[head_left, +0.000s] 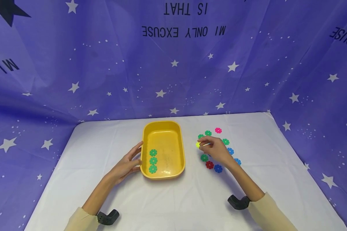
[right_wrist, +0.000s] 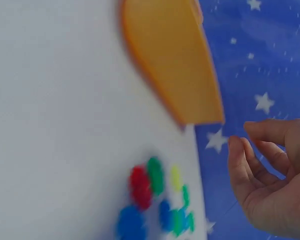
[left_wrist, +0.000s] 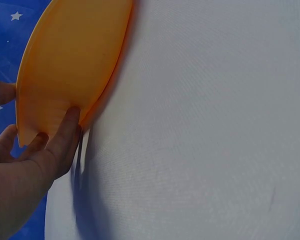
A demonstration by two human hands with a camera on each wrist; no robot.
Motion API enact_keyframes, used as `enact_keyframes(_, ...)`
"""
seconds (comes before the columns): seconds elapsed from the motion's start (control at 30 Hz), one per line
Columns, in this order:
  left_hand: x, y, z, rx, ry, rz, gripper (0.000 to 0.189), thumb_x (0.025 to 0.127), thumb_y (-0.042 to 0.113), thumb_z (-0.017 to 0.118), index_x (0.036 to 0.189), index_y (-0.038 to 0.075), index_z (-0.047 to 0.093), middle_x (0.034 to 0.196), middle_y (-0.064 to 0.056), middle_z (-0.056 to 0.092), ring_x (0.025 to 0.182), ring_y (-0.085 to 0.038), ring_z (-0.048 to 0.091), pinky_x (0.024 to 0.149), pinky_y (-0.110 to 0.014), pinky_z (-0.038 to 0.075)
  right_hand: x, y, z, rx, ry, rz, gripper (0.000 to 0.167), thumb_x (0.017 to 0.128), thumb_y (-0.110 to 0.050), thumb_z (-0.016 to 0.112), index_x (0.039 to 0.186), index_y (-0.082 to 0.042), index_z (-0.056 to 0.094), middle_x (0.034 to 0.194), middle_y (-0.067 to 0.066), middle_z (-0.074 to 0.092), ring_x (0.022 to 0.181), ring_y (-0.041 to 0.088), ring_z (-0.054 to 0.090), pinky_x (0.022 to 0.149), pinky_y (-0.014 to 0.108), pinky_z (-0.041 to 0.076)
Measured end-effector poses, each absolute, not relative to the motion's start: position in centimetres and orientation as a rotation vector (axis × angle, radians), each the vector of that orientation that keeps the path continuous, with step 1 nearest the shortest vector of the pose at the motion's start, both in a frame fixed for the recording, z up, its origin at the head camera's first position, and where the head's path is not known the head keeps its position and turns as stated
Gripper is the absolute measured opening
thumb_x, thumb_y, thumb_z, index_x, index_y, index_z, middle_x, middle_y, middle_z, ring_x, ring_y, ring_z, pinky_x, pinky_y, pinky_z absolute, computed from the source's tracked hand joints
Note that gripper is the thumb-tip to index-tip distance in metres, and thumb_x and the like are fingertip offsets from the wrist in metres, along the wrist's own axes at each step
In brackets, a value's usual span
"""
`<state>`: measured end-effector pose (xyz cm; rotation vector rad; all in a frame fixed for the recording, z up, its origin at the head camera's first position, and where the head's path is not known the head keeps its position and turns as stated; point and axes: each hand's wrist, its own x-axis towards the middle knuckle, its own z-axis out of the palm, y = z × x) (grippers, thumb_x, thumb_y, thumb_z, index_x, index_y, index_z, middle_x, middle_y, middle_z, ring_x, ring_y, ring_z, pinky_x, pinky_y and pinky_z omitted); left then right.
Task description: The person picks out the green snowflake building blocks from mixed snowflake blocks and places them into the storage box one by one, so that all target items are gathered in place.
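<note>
My left hand (head_left: pixel 126 166) holds the left side of a yellow tray (head_left: pixel 182 160), fingertips against its outer wall and thumb at the rim. In the left wrist view those fingers (left_wrist: pixel 65 135) press the wall (left_wrist: pixel 75 60). Three green snowflake discs (head_left: pixel 153 160) lie in a row along the tray's left inside. Over a group of loose discs hovers my right hand (head_left: pixel 215 150), thumb and fingers bent with a gap between the tips. Its fingertips overlap a yellow snowflake disc (head_left: pixel 198 145) in the head view; the right wrist view shows nothing between them.
Around the right hand lie a pink disc (head_left: pixel 218 130), a red disc (head_left: pixel 209 165), a blue disc (head_left: pixel 218 168) and several more green and blue ones, some partly covered by the hand. A white cloth (head_left: pixel 167 205) covers the table. Behind it hangs a purple starred curtain (head_left: pixel 191 80).
</note>
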<state>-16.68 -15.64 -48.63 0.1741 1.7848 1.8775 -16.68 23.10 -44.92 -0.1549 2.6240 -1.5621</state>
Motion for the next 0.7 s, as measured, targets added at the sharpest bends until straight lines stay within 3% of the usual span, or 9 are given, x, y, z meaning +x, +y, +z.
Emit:
enact_keyframes(0.2, -16.7, -15.6, -48.6, 0.172, 1.779, 1.885, 0.087, 0.089, -0.003, 0.055, 0.162, 0.025, 0.015, 0.165, -0.013, 0.006, 0.133, -0.044, 0.043, 0.099, -0.046, 0.051, -15.9, 25.4, -47.7, -0.075, 2.592, -1.511, 0.031, 0.09, -0.004, 0.071, 0.12, 0.0, 0.067, 0.104, 0.012, 0.067, 0.082, 0.027, 0.067, 0.067, 0.037, 0.059)
enact_keyframes(0.4, -16.6, -15.5, -48.5, 0.165, 1.778, 1.886, 0.088, 0.089, -0.004, 0.054, 0.162, 0.025, 0.015, 0.165, -0.014, 0.006, 0.132, -0.044, 0.043, 0.099, -0.046, 0.051, -15.9, 26.1, -49.7, -0.078, 2.649, -1.4, 0.028, 0.087, -0.008, 0.074, 0.115, -0.005, 0.071, 0.102, 0.007, 0.068, 0.08, 0.02, 0.061, 0.061, 0.029, 0.053)
enact_keyframes(0.7, -16.6, -15.6, -48.4, 0.169, 1.794, 1.875, 0.088, 0.089, -0.002, 0.055, 0.162, 0.026, 0.016, 0.166, -0.013, 0.005, 0.134, -0.044, 0.041, 0.1, -0.047, 0.05, -16.4, 25.7, -50.4, -0.081, 2.734, -1.275, 0.022, 0.083, -0.008, 0.078, 0.104, -0.005, 0.074, 0.091, 0.003, 0.062, 0.077, 0.019, 0.056, 0.061, 0.027, 0.05)
